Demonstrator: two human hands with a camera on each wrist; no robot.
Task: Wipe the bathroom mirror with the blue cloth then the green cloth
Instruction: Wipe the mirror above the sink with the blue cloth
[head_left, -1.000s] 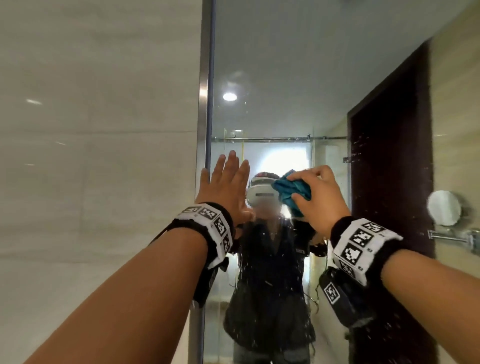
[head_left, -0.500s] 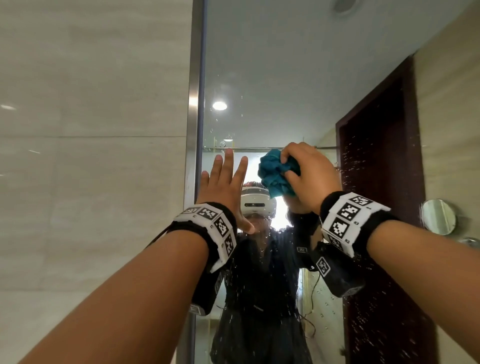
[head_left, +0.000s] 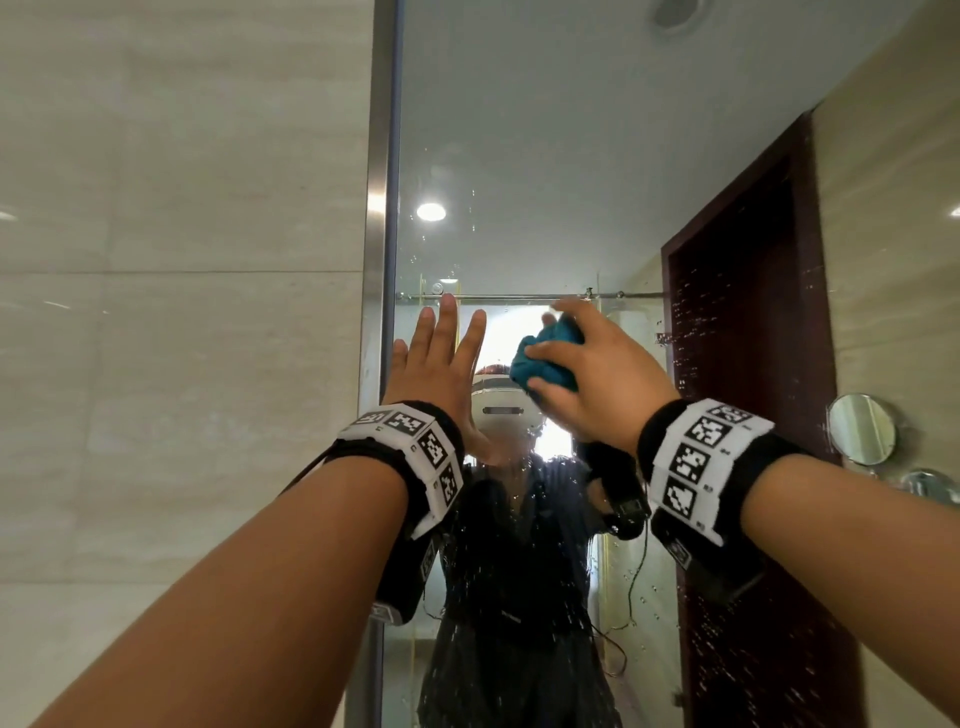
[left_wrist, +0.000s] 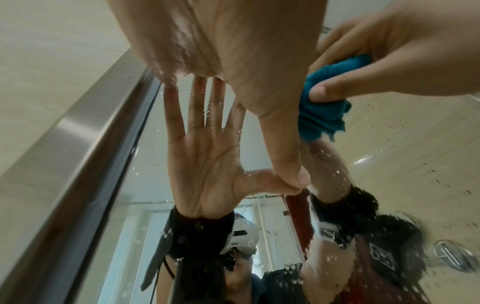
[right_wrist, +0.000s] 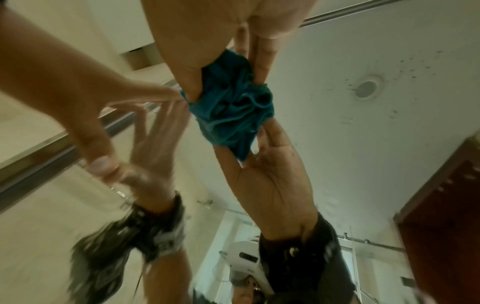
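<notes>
The bathroom mirror (head_left: 545, 156) fills the middle and right of the head view, speckled with water droplets. My right hand (head_left: 597, 379) grips a bunched blue cloth (head_left: 545, 358) and presses it against the glass at head height. The right wrist view shows the cloth (right_wrist: 231, 102) crumpled between thumb and fingers, meeting its own reflection. My left hand (head_left: 441, 364) lies flat on the mirror just left of the cloth, fingers straight and spread. In the left wrist view the cloth (left_wrist: 322, 115) is beside my left thumb. No green cloth is in view.
A brushed metal frame (head_left: 382, 208) runs down the mirror's left edge, with beige wall tiles (head_left: 182, 312) beyond it. A small round mirror on an arm (head_left: 860, 428) shows at the right. A dark red door (head_left: 753, 415) is reflected in the glass.
My right hand has carried the blue cloth up and a little left across the glass, closer to my left hand. The left hand stays flat on the mirror. My view has tilted upward.
</notes>
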